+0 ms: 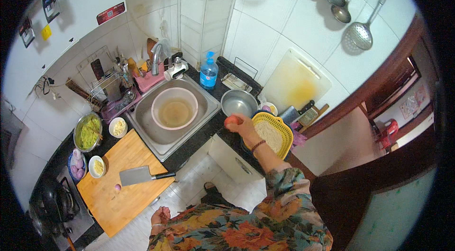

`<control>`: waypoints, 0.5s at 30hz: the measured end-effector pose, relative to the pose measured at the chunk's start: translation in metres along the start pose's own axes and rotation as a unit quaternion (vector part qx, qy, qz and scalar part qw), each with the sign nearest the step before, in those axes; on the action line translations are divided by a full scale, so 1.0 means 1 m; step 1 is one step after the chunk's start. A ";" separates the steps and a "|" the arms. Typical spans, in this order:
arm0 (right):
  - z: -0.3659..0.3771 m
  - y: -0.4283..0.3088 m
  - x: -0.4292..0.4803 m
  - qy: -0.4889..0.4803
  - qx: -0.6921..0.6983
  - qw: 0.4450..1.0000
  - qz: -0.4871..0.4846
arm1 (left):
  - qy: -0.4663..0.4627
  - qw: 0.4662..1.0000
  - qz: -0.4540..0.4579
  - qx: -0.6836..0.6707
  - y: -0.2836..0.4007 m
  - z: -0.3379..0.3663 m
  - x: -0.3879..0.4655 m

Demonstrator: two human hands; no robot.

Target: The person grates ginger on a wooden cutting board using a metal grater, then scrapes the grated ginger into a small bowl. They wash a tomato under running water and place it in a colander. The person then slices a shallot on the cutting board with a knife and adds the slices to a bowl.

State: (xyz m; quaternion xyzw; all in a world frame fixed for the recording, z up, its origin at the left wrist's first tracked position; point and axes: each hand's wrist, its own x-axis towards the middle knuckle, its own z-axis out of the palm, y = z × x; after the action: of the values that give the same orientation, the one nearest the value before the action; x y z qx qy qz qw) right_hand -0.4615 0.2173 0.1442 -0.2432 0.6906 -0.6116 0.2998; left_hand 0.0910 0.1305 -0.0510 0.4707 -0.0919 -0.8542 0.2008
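My right hand (245, 129) is closed around a red tomato (231, 120), just in front of a round steel bowl (239, 103). Beneath my wrist lies a yellow plastic basket (289, 139) holding pale, noodle-like food (269, 135). My left hand (161, 215) hangs low near my body with curled fingers, and nothing shows in it. Closest to that hand is a wooden cutting board (131, 208). A cleaver (135, 175) lies flat across it, its black handle towards the sink. A small purple shallot piece (117, 187) rests beside the blade.
The steel sink (140, 109) contains a pink basin (154, 114) of cloudy water. Around the board stand white bowls (123, 135) of chopped food, a bowl of shredded greens (87, 133) and a bowl of shallots (77, 167). A blue soap bottle (209, 73) stands behind the sink. Below, a cabinet door (231, 162) hangs open.
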 end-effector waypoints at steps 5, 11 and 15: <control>-0.056 0.036 0.092 0.100 -0.408 0.901 -0.107 | -0.038 0.998 -0.009 -0.053 -0.017 -0.001 0.006; -0.081 0.071 0.163 0.029 -0.585 0.810 0.028 | -0.017 0.995 -0.005 -0.095 -0.048 0.005 0.011; -0.074 0.077 0.182 -0.005 -0.552 0.830 -0.075 | 0.019 0.996 0.034 -0.077 -0.062 0.017 0.002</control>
State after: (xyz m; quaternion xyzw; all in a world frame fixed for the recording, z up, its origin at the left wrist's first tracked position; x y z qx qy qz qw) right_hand -0.6402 0.1514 0.0518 -0.4224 0.8913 -0.1482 0.0721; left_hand 0.0599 0.1849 -0.0653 0.4670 -0.0383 -0.8421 0.2670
